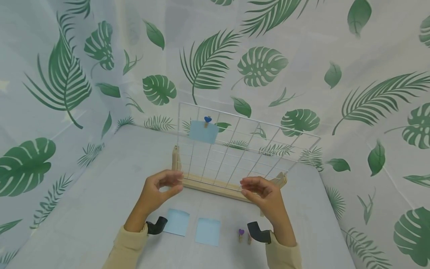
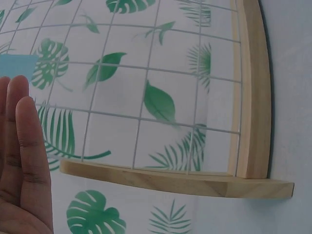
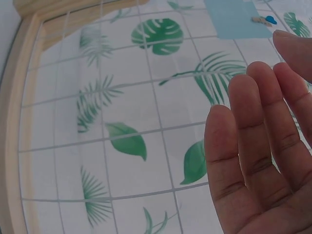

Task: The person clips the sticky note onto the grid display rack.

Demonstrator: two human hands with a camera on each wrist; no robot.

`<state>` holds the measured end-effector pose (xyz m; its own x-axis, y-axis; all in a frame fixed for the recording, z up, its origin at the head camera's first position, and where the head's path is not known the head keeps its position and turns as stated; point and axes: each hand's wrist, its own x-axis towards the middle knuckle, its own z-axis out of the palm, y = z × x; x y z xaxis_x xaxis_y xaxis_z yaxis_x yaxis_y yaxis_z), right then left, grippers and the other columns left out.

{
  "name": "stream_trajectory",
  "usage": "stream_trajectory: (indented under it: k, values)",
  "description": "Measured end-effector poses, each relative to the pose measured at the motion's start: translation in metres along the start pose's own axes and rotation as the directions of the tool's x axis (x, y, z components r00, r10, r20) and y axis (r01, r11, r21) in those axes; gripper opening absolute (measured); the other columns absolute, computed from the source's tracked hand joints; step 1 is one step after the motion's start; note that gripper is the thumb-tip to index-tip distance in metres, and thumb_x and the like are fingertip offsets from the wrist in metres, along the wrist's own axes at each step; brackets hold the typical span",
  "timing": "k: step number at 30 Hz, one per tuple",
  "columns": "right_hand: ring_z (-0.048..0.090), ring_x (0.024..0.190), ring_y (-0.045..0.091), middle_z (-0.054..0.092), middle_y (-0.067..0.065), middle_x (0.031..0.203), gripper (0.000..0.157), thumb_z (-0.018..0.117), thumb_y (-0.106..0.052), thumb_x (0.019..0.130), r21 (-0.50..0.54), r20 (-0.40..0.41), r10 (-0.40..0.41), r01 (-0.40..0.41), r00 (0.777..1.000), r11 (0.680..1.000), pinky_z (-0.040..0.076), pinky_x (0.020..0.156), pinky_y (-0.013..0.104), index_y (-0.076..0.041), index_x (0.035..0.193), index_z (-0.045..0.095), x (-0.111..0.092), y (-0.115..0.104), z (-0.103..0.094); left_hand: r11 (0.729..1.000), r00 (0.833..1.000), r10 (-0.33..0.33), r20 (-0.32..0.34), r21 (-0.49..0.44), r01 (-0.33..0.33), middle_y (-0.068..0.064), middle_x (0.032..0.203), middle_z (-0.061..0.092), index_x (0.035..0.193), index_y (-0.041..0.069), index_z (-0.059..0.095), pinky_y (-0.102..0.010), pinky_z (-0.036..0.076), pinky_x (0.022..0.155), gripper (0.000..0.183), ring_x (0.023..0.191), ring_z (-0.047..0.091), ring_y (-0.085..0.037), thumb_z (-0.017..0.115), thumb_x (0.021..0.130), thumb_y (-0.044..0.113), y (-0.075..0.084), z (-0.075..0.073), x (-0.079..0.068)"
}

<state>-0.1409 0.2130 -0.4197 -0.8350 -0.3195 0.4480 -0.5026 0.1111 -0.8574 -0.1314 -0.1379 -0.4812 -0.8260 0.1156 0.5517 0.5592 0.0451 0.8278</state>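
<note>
A white wire grid panel [image 1: 231, 149] stands in a wooden base [image 1: 215, 188]. Near its upper left, a small clothespin with a blue heart [image 1: 207, 120] clips a light blue paper [image 1: 203, 132] to the wires. My left hand [image 1: 161, 188] is raised by the left end of the base, its fingers loosely bent and nothing between them. By the right end is my right hand [image 1: 263, 194], also holding nothing, with fingers gently curved. In the right wrist view, the fingers [image 3: 251, 126] spread slightly in front of the grid.
Two light blue paper squares [image 1: 177, 222] [image 1: 207, 231] lie on the white table [image 1: 141, 149] before the base. Right of them lie a clothespin with a purple heart [image 1: 241, 233] and another clothespin [image 1: 249, 239]. A leaf-print curtain [image 1: 215, 48] surrounds the table.
</note>
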Motion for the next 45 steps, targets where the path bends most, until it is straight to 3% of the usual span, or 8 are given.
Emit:
stream_trajectory:
  k: [10,17,21,39,45]
  values:
    - [0.074,0.1,0.016,0.078,-0.002,0.109,0.024,0.081,0.001,0.095,0.002,-0.007,0.0,0.0,1.0,1.0,0.06,0.091,0.02,0.016,0.111,0.07,-0.007,0.008,-0.002,1.0,1.0,-0.014,-0.011,-0.001,0.014,0.013,0.114,0.076,0.121,-0.008,0.072,-0.021,0.061,0.087,0.031,0.098,0.073,-0.006,0.079,0.091,-0.008,-0.002,0.001,-0.005]
    - [0.074,0.098,0.011,0.078,-0.009,0.109,0.02,0.075,0.018,0.09,0.028,-0.009,0.01,-0.01,1.0,1.0,0.061,0.089,0.019,0.02,0.109,0.067,-0.012,0.011,-0.003,0.999,0.999,-0.036,-0.016,0.005,0.036,0.013,0.113,0.075,0.121,-0.008,0.072,-0.02,0.061,0.087,0.031,0.099,0.072,-0.005,0.078,0.091,-0.011,-0.008,0.002,-0.012]
    - [0.074,0.098,0.013,0.078,-0.009,0.108,0.021,0.078,0.012,0.092,0.026,-0.014,0.019,-0.018,1.0,0.999,0.061,0.089,0.019,0.019,0.108,0.068,-0.014,0.013,-0.004,0.999,0.999,-0.051,-0.017,0.005,0.051,0.013,0.113,0.075,0.122,-0.008,0.072,-0.02,0.061,0.087,0.031,0.099,0.072,-0.005,0.078,0.091,-0.011,-0.009,0.003,-0.015]
    - [0.073,0.096,0.007,0.078,-0.001,0.106,0.02,0.074,0.02,0.089,0.0,-0.064,0.107,-0.107,0.992,0.994,0.062,0.084,0.018,0.017,0.109,0.069,-0.027,0.02,-0.003,0.994,0.993,-0.112,-0.039,-0.014,0.112,0.015,0.113,0.075,0.121,-0.01,0.071,-0.019,0.06,0.088,0.03,0.101,0.071,-0.003,0.076,0.091,-0.012,-0.017,0.007,-0.026]
    - [0.073,0.094,0.003,0.078,-0.005,0.105,0.02,0.074,0.021,0.088,-0.044,-0.097,0.138,-0.143,0.986,0.989,0.061,0.084,0.017,0.016,0.107,0.071,-0.032,0.023,-0.001,0.993,0.992,-0.118,-0.044,-0.024,0.117,-0.001,0.114,0.077,0.121,-0.01,0.071,-0.019,0.06,0.087,0.031,0.102,0.071,-0.004,0.076,0.091,-0.013,-0.021,0.008,-0.032]
